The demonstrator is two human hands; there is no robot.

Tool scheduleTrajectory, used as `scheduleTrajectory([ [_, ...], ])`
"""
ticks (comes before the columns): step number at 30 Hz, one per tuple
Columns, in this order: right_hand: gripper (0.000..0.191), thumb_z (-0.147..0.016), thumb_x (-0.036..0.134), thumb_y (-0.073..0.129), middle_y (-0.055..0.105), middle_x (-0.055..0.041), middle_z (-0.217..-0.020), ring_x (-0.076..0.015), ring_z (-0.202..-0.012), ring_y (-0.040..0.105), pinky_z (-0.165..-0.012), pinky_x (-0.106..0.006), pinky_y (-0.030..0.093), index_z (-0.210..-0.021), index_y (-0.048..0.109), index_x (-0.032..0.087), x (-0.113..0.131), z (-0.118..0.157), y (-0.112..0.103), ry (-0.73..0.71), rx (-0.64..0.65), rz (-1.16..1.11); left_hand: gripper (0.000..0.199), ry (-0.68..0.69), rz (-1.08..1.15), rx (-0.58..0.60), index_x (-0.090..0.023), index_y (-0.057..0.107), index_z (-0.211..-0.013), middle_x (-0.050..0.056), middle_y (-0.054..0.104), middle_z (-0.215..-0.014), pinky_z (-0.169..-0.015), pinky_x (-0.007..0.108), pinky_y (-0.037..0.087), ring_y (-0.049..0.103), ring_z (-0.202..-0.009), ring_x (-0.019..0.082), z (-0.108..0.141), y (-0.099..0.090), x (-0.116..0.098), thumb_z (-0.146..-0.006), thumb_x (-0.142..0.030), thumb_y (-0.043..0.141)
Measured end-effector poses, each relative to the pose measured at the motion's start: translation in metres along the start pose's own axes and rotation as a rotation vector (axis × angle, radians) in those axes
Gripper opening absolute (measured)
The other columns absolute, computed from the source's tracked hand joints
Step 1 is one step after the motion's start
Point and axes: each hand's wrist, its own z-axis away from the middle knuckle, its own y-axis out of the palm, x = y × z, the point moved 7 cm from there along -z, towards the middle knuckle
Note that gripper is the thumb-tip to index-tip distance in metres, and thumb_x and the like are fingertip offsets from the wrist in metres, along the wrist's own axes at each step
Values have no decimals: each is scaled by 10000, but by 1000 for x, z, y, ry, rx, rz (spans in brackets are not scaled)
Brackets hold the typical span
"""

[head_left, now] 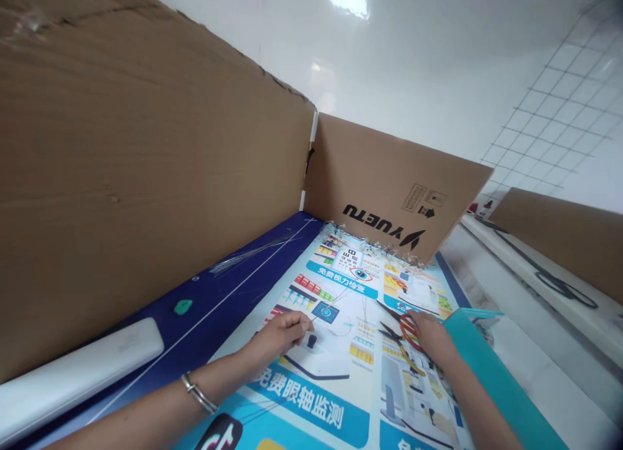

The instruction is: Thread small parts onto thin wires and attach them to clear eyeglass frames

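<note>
My left hand point(288, 330), a silver bangle on its wrist, is closed in a pinch over the printed poster sheet point(357, 372). Thin clear strands point(335, 297) run up and to the right from its fingertips. My right hand point(428, 333) grips the red handle of a pair of scissors point(409, 332), whose dark blades point up and left. Right beside it, a second pair of scissors with yellow-orange handles point(413, 360) lies on the poster, blades apart. Whether the right fingers touch this second pair, I cannot tell.
Cardboard panels point(195, 145) stand along the left and at the back point(389, 171). Clear scraps point(379, 245) line the back panel's foot. A white bar point(82, 382) and a green lump point(183, 306) lie left; a teal sheet point(501, 385) lies right. Black cord point(567, 289) sits farther right.
</note>
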Motion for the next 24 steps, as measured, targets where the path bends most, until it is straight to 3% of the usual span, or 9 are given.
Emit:
scheduleTrajectory([
  [3, 458, -750, 113, 439, 616, -132, -1051, -234, -1009, 542, -831, -280, 362, -1196, 515, 179, -8, -12, 7, -8, 21, -21, 263, 32, -59, -30, -138, 551, -781, -59, 437, -530, -419, 193, 177, 251, -412, 56, 0, -3, -6, -773, -396, 499],
  [8, 497, -703, 104, 443, 609, -96, -1066, -221, -979, 558, -788, -265, 380, -1180, 527, 213, -16, -25, 17, -49, 73, -59, 217, 210, -268, -92, -148, 580, -731, -14, 522, -609, -578, 220, 349, 460, -591, 120, 2, -10, -16, -797, -321, 467],
  [15, 607, -633, 165, 502, 574, -87, -1137, -240, -1018, 537, -823, -284, 373, -1237, 479, 218, -22, -33, 27, -83, 115, -147, 227, 331, -504, -158, -178, 622, -822, 7, 594, -702, -626, 222, 374, 523, -671, 144, 7, -13, -29, -834, -280, 419],
  [24, 677, -620, 89, 451, 553, -72, -1183, -233, -1056, 525, -832, -277, 371, -1276, 434, 253, -21, -39, 32, -65, 122, -168, 205, 307, -480, -155, -189, 617, -848, 5, 618, -739, -633, 220, 380, 545, -687, 142, 1, -17, -25, -834, -265, 427],
])
